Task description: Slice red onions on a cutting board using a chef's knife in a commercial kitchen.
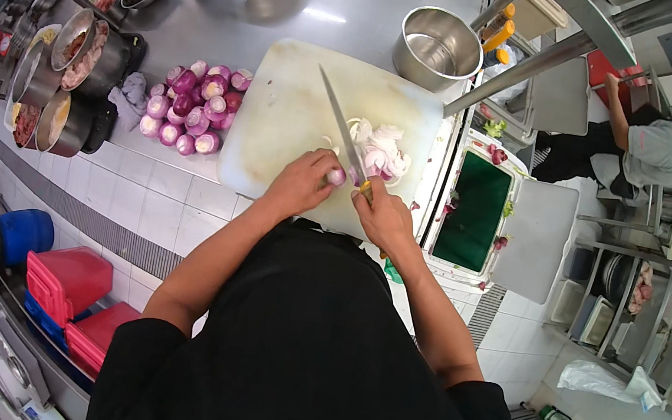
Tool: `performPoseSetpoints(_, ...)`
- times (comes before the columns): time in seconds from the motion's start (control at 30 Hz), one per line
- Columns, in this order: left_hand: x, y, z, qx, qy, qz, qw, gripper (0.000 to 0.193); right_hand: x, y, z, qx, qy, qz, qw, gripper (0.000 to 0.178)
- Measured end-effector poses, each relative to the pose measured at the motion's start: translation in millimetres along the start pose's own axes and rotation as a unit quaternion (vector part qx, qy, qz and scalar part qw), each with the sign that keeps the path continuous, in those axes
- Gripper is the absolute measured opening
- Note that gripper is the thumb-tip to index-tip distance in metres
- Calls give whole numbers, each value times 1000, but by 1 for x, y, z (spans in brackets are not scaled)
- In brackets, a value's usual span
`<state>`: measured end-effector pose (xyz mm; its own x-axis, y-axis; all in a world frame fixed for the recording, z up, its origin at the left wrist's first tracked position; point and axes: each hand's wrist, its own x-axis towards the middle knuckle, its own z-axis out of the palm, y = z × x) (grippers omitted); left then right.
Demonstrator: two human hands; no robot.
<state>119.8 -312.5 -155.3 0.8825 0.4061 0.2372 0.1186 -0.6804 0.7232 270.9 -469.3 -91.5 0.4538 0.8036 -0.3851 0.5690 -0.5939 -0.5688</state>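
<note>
The left hand [302, 183] pins a small peeled purple onion [335, 176] on the white plastic cutting board [289, 115], fingers best curled back, while the right hand [381, 213] grips the long steel knife [340, 127] pointing toward eleven o'clock.

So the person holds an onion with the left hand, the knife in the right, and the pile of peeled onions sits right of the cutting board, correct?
Not quite: in the head view the peeled onions lie left of the cutting board. The left hand on the onion and the right hand with the knife are correct.
</note>
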Motion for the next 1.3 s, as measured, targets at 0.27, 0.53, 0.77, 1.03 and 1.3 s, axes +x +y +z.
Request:
performPoseSetpoints(0.27,6,3,3,-11,-25,-40,999,35,-31,-28,-30,-93,-69,-18,993,36)
performPoseSetpoints(0.53,9,6,4,-13,-17,-58,998,29,-19,-31,-29,-122,-46,-34,991,34)
performPoseSetpoints(0.77,5,4,8,-30,-10,-61,998,29,-1,-24,-13,-121,-34,-29,992,34)
performPoseSetpoints(1.03,6,5,8,-63,-19,-76,995,29,4,-17,-4,-121,-9,-56,991,31)
performPoseSetpoints(1.3,9,5,10,-54,1,-75,996,24,8,-23,-3,-121,-11,-40,992,30)
